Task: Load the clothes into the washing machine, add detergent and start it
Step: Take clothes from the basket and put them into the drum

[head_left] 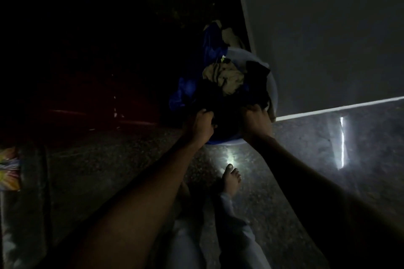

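**Forearms out, both hands clamped on dark cloth in the basin**

Forearms fill the bottom of my feed, reaching forward and down from both lower corners. Between them I see light trousers (185, 242) and one bare foot (231, 179) planted on the speckled stone floor (306, 159), just short of the basin.

The light is poor, so I report only what reads clearly. The left hand (200, 125) has its fingers curled into a dark garment (227, 102) at the basin's near-left rim. The right hand (255, 121) grips the same dark mass at the near-right rim, knuckles up. Whether it is one piece or two I cannot tell.

The pale plastic basin (274, 91) stands on the floor, piled above its rim with clothes. A crumpled beige garment (227, 77) lies on top near the middle. A blue garment (213, 43) spills over the far-left rim and rises behind the pile. Another black piece (258, 72) sits at the far-right rim.

The basin's right side is just beside a tall grey panel (328, 39) with a bright lower edge. I cannot say if this is the machine, a door or a wall. Its reflection streaks the floor to the right.

At the left edge of the view a brightly printed packet (8, 169) shows. Past it everything is too dark to make out.
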A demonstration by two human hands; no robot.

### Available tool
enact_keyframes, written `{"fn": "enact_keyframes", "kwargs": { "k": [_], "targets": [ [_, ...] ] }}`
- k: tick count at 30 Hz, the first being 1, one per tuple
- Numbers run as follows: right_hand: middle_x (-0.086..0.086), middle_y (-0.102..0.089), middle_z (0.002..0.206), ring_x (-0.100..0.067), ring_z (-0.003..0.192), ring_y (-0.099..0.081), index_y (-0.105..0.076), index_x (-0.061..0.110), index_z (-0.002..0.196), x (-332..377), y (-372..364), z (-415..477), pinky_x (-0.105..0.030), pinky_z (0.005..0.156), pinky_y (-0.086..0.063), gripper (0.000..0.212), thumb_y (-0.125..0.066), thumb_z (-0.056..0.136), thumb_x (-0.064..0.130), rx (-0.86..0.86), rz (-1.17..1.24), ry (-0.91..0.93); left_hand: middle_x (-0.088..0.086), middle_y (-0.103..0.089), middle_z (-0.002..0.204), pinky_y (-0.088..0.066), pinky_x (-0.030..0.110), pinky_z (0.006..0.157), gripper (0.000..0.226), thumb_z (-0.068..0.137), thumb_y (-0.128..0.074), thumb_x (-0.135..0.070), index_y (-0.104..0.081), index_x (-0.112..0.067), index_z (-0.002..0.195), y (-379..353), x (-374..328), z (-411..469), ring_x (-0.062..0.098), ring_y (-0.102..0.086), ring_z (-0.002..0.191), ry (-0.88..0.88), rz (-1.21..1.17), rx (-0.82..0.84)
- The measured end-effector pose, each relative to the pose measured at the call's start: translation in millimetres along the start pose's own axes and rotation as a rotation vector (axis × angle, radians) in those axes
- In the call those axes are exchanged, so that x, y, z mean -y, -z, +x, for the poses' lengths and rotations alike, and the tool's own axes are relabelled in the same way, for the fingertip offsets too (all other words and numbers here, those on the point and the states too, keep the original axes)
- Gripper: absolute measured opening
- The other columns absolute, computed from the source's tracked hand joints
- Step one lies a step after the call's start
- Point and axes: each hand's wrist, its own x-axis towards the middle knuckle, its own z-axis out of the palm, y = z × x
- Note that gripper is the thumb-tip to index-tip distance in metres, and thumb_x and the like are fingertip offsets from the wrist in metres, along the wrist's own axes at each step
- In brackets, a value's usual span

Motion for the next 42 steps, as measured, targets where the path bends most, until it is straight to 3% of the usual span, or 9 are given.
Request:
{"fn": "enact_keyframes", "kwargs": {
  "k": [4, 10, 13, 19, 25, 30, 36, 39, 42],
  "targets": [
    [-0.012, -0.063, 0.099, -0.037, 0.092, -0.058, -0.063, 0.010, 0.097, -2.5, 18.1, -15.9, -0.040, 0.070, -0.046, 0.018, -0.059, 0.079, 0.008, -0.143, 0.219, -0.086, 0.014, -0.058, 0.116, -0.044, 0.039, 0.087, 0.016, 0.094, -0.058, -0.012, -0.064, -0.006, 0.108, 25.8, -13.0, -17.0, 0.031, -0.056, 0.106, -0.010, -0.229, -0.124],
    [-0.011, -0.062, 0.100, -0.031, 0.095, -0.057, -0.063, 0.009, 0.099, 14.6, 91.4, -46.1, -0.034, 0.074, -0.045, 0.026, -0.052, 0.079, -0.004, -0.278, 0.566, -0.111, 0.016, -0.061, 0.108, -0.035, 0.023, 0.077, 0.018, 0.094, -0.063, -0.016, -0.066, -0.002, 0.105, 112.9, -50.0, -62.6, 0.029, -0.058, 0.100, -0.005, -0.459, -0.319],
    [-0.002, -0.056, 0.097, -0.025, 0.093, -0.054, -0.061, 0.010, 0.099, 33.8, 135.5, -65.9, -0.027, 0.072, -0.036, 0.020, -0.052, 0.085, -0.002, -0.351, 0.670, -0.152, 0.016, -0.063, 0.104, -0.039, 0.026, 0.077, 0.017, 0.092, -0.065, -0.016, -0.068, -0.003, 0.103, 157.0, -72.7, -91.6, 0.029, -0.060, 0.096, -0.039, -0.540, -0.364],
    [-0.002, -0.052, 0.098, -0.030, 0.090, -0.056, -0.062, 0.013, 0.099, 46.3, 214.1, -104.0, -0.043, 0.079, -0.048, 0.014, -0.054, 0.090, 0.005, -0.528, 0.798, -0.168, 0.011, -0.062, 0.104, -0.042, 0.027, 0.078, 0.018, 0.095, -0.061, -0.021, -0.066, -0.007, 0.105, 234.8, -114.7, -153.5, 0.026, -0.061, 0.095, -0.143, -0.571, -0.341],
    [0.002, -0.051, 0.105, -0.028, 0.100, -0.056, -0.062, 0.022, 0.116, 58.1, 279.9, -138.9, -0.045, 0.089, -0.049, 0.029, -0.055, 0.091, 0.011, -0.528, 0.873, -0.076, 0.007, -0.062, 0.102, -0.050, 0.038, 0.084, 0.015, 0.096, -0.060, -0.021, -0.066, -0.009, 0.102, 297.1, -152.9, -202.6, 0.024, -0.062, 0.095, -0.243, -0.630, -0.352],
    [0.000, -0.046, 0.138, -0.023, 0.129, -0.043, -0.040, 0.041, 0.139, 58.0, 324.7, -146.9, -0.038, 0.105, -0.035, 0.056, -0.062, 0.088, 0.034, -0.363, 0.760, 0.147, 0.003, -0.062, 0.097, -0.045, 0.027, 0.078, 0.015, 0.096, -0.061, -0.017, -0.066, -0.005, 0.102, 349.5, -171.5, -224.8, 0.019, -0.061, 0.093, -0.336, -0.625, -0.364],
    [0.006, -0.065, 0.095, -0.016, 0.096, -0.062, -0.059, 0.027, 0.099, 84.1, 370.0, -143.4, -0.048, 0.086, -0.050, 0.010, -0.056, 0.093, 0.034, -0.300, 0.896, 0.220, 0.005, -0.067, 0.100, -0.051, 0.037, 0.088, 0.017, 0.095, -0.062, -0.018, -0.065, -0.007, 0.108, 387.9, -168.9, -247.0, 0.019, -0.064, 0.097, -0.305, -0.768, -0.360],
    [0.001, -0.063, 0.088, -0.014, 0.086, -0.058, -0.058, 0.021, 0.092, 98.9, 391.8, -142.3, -0.041, 0.081, -0.048, 0.008, -0.055, 0.096, 0.015, -0.359, 0.995, 0.263, 0.010, -0.064, 0.115, -0.053, 0.034, 0.087, 0.024, 0.091, -0.068, -0.019, -0.061, -0.012, 0.114, 390.1, -156.6, -250.9, 0.017, -0.063, 0.100, -0.316, -0.814, -0.400],
    [-0.001, -0.063, 0.086, -0.011, 0.082, -0.057, -0.059, 0.021, 0.088, 113.4, 417.0, -142.6, -0.037, 0.077, -0.048, 0.012, -0.054, 0.095, 0.012, -0.403, 1.020, 0.328, 0.001, -0.051, 0.131, -0.047, 0.012, 0.082, 0.074, 0.076, -0.083, -0.018, -0.044, -0.017, 0.139, 384.8, -148.3, -257.5, 0.009, -0.055, 0.110, -0.311, -0.847, -0.337]
  ]
}}
